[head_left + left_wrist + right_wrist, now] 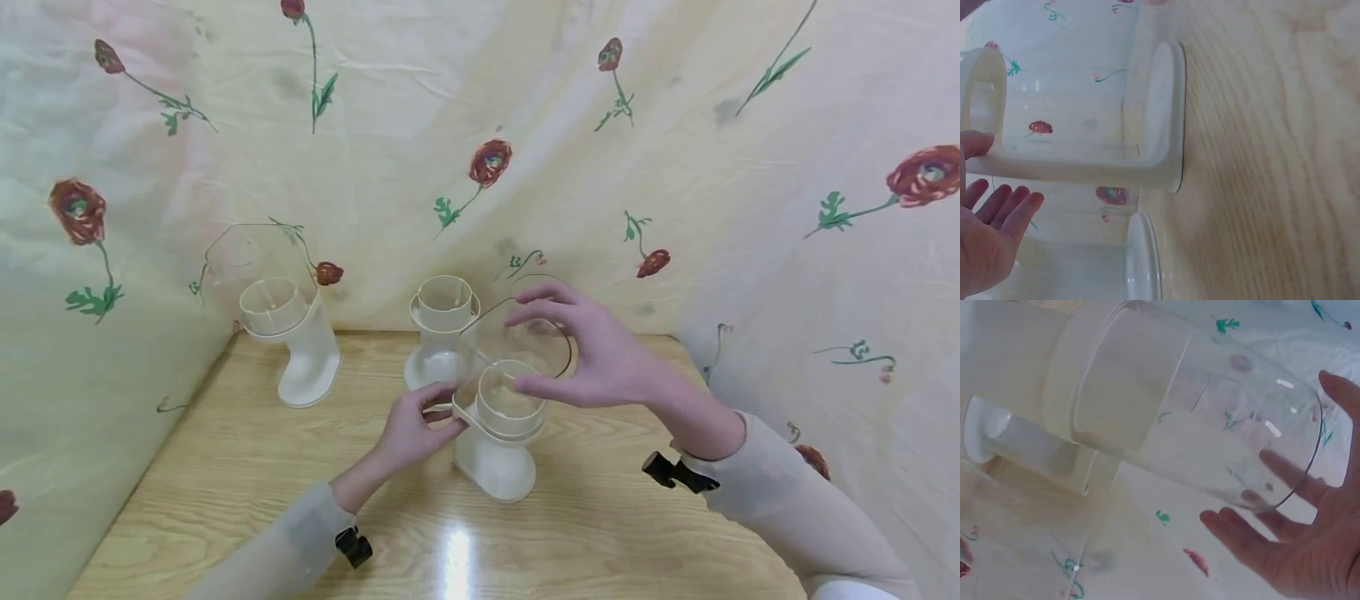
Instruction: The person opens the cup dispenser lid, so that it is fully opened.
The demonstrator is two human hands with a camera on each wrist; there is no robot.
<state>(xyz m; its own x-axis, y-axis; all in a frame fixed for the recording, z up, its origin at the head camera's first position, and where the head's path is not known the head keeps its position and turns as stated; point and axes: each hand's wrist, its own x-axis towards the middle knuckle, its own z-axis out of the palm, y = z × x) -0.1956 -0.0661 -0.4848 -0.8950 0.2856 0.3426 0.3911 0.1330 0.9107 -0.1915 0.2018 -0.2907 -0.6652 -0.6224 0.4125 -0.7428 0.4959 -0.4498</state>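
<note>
A white plastic holder (495,462) stands on the wooden table (225,500) near the middle, with a clear jar (517,346) set in its round collar. My left hand (412,429) pinches the collar's side tab between thumb and fingers. In the left wrist view the holder (1154,150) shows its foot and upright, and the left hand (991,237) has its thumb against the collar. My right hand (592,354) curves round the jar's rim from the right. The right wrist view shows the clear jar (1210,425) in the holder (1016,437), with the right hand's fingers (1297,550) spread round its mouth.
A second holder (300,367) with its own clear jar (247,258) stands at the back left. A third holder (442,333) stands bare right behind the held one, its base (1141,262) close by. Flowered cloth (675,167) walls in the table on three sides.
</note>
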